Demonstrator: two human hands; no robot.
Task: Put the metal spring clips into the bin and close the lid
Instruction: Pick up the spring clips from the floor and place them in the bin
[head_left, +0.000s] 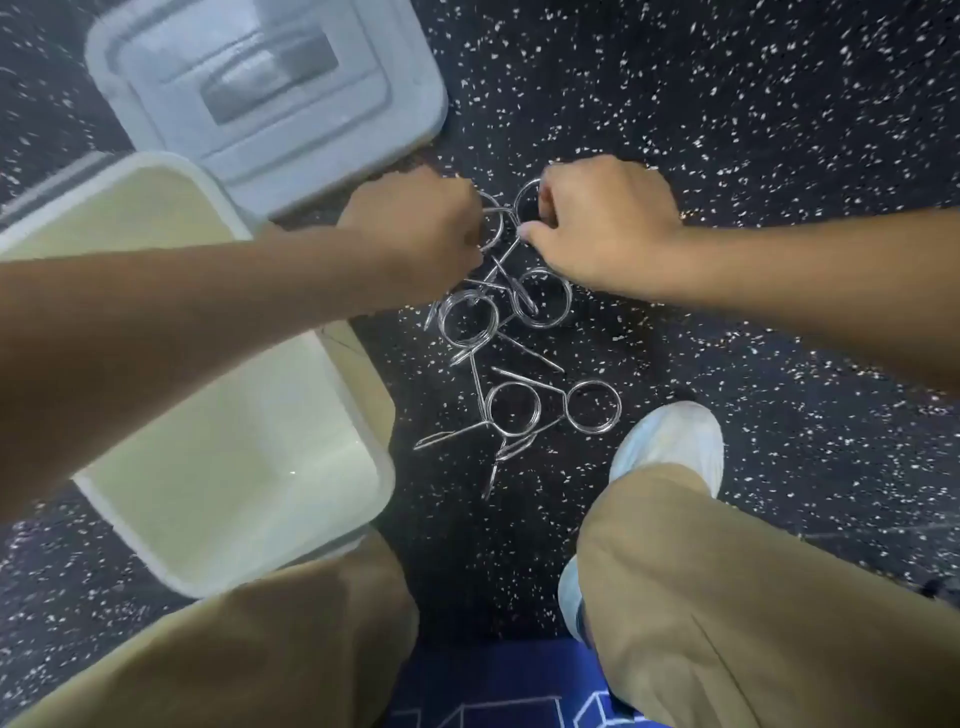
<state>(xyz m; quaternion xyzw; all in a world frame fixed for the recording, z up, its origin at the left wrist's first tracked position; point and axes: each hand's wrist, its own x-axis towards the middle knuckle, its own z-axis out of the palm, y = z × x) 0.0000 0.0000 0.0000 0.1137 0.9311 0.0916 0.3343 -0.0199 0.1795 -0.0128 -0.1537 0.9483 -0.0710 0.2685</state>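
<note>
No writing is readable anywhere. Both hands reach down knuckles-up at twelve o'clock of the spring clips (498, 332) scattered on the speckled floor (753, 130). The left hand (415, 223) and right hand (597, 223) each have their grip curled on clip rings. The open bin (234, 467) stands at nine o'clock, its lid (270, 88) lying beyond.

Gym: speckled rubber floor (727, 130), barbell spring clips (511, 410).
</note>
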